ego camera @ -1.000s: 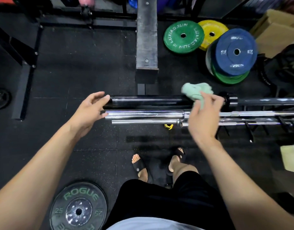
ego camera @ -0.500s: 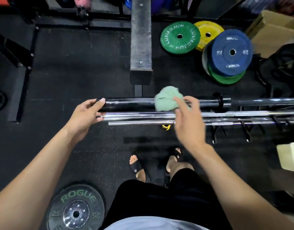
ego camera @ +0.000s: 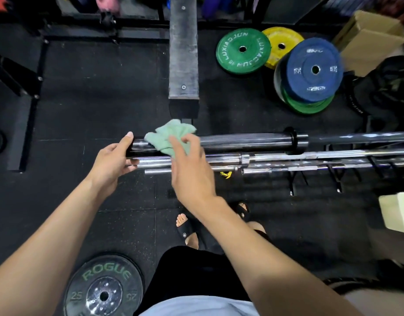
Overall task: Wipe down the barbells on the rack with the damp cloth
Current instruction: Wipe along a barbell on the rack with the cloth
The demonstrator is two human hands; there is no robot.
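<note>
Barbells (ego camera: 242, 156) lie stacked on the rack at 3 o'clock of my feet; my right hand (ego camera: 189, 174) pinches the cloth (ego camera: 168, 137) on the top sleeve, my left hand (ego camera: 112, 160) cups its end, so I judge a hard stroke could roll it off.

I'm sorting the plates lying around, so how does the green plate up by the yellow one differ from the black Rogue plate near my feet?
The green plate is bright green with pale lettering round its face; the black Rogue plate is dark, with greenish lettering and 25 marks. The green plate overlaps the yellow plate; the black one lies alone. The black one has a large shiny metal centre, the green one only a small hole. Both are round.
</note>
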